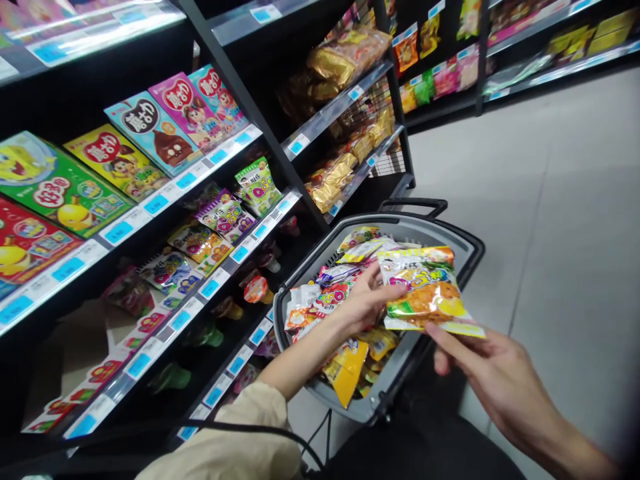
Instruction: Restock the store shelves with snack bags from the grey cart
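Observation:
A yellow and orange candy bag (pixel 425 290) is held up over the basket's right side. My left hand (pixel 367 300) pinches its left edge, thumb on the front. From the lower right, my right hand (pixel 493 373) touches the bag's bottom edge with its fingers; part of the grip is hidden behind the bag. Below them is a grey shopping basket (pixel 430 230) with a black handle, filled with several snack bags. A yellow packet (pixel 347 370) lies near the basket's front, and red and white packets (pixel 330 299) lie at its left.
Store shelves (pixel 260 230) with price tags run along the left, close to the basket. They hold boxed sweets (pixel 155 133), small candy bags (pixel 227 217) and gold packages (pixel 333 180). A dark cable (pixel 255 428) crosses the left sleeve. Grey floor (pixel 565 220) lies at the right.

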`<control>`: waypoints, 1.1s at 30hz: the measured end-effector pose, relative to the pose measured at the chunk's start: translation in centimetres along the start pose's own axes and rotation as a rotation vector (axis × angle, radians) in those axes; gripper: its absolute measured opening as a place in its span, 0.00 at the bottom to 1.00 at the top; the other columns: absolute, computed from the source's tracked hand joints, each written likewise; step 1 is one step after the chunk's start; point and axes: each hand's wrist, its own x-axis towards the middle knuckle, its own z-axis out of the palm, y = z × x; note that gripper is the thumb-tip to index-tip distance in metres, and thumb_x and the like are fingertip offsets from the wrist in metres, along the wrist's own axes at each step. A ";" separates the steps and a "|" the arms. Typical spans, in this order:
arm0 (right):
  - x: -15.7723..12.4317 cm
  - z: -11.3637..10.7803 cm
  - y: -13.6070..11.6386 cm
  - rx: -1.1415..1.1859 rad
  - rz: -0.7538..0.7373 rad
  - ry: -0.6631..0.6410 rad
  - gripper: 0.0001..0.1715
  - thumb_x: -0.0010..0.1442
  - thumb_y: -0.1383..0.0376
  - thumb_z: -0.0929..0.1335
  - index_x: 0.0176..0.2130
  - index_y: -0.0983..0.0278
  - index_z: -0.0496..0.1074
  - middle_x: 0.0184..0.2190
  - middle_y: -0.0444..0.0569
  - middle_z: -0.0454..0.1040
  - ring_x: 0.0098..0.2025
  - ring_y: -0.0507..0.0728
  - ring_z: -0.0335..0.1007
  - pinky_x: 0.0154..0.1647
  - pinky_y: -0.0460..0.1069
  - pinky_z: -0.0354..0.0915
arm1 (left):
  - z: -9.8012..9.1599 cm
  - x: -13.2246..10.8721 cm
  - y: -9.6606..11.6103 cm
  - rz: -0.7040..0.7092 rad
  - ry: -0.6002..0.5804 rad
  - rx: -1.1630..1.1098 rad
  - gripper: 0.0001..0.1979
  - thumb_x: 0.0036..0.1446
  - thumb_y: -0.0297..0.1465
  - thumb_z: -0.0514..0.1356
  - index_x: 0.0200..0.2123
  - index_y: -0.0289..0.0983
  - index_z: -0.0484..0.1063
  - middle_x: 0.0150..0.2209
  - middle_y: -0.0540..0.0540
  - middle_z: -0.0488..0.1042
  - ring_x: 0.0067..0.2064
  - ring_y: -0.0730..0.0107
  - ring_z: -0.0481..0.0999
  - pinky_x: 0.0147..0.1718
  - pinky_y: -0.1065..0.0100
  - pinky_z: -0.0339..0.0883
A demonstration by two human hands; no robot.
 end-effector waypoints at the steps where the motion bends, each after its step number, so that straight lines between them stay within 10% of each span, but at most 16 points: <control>1: 0.1 0.0 0.1 -0.054 -0.035 -0.002 0.29 0.49 0.44 0.79 0.21 0.64 0.74 0.18 0.48 0.73 0.24 0.52 0.69 0.29 0.45 0.70 | 0.0 -0.1 -0.1 -0.012 -0.030 0.023 0.43 0.39 0.33 0.80 0.60 0.38 0.71 0.61 0.36 0.74 0.64 0.47 0.73 0.67 0.50 0.62; 6: 0.6 -0.2 -0.2 -0.162 -0.125 -0.025 0.30 0.51 0.40 0.76 0.33 0.64 0.79 0.22 0.50 0.79 0.23 0.57 0.74 0.26 0.49 0.74 | -0.7 -0.1 0.1 -0.019 -0.056 0.096 0.67 0.35 0.30 0.82 0.73 0.55 0.48 0.71 0.36 0.60 0.66 0.45 0.71 0.65 0.42 0.63; 12: -0.6 -0.8 0.4 -0.562 -0.572 -0.090 0.19 0.66 0.51 0.70 0.47 0.60 0.81 0.46 0.51 0.83 0.44 0.62 0.83 0.46 0.54 0.79 | -1.2 0.3 1.7 -0.061 -0.294 0.256 0.54 0.30 0.30 0.82 0.64 0.43 0.70 0.67 0.36 0.68 0.65 0.38 0.71 0.66 0.40 0.61; 16: -2.6 -0.5 0.5 -0.870 -0.939 -0.180 0.18 0.72 0.61 0.63 0.57 0.59 0.75 0.57 0.49 0.78 0.57 0.61 0.77 0.60 0.58 0.73 | -0.3 -0.1 3.4 0.051 -0.248 0.273 0.54 0.31 0.36 0.82 0.65 0.44 0.69 0.68 0.37 0.66 0.65 0.39 0.70 0.66 0.42 0.62; 20: -2.5 0.4 -0.3 -1.143 -0.953 -0.344 0.16 0.71 0.62 0.65 0.53 0.61 0.77 0.56 0.52 0.79 0.61 0.66 0.73 0.65 0.67 0.65 | -0.3 -2.9 7.6 0.232 -0.185 0.442 0.56 0.35 0.38 0.81 0.69 0.44 0.64 0.72 0.37 0.60 0.69 0.41 0.66 0.67 0.47 0.63; 26: -0.2 2.7 -1.6 -1.383 -0.693 -0.740 0.17 0.71 0.55 0.67 0.45 0.64 0.80 0.44 0.55 0.81 0.50 0.66 0.78 0.61 0.66 0.65 | -6.2 -9.8 17.6 0.660 0.165 1.012 0.54 0.40 0.40 0.80 0.69 0.45 0.61 0.73 0.38 0.56 0.71 0.42 0.61 0.67 0.47 0.65; 33: 0.6 2.8 1.4 -1.229 -0.780 -0.578 0.21 0.74 0.62 0.61 0.36 0.64 0.79 0.38 0.52 0.79 0.45 0.62 0.76 0.55 0.61 0.64 | -16.1 -16.7 25.4 1.078 0.714 1.535 0.54 0.46 0.45 0.76 0.71 0.37 0.57 0.70 0.33 0.59 0.71 0.45 0.62 0.71 0.51 0.58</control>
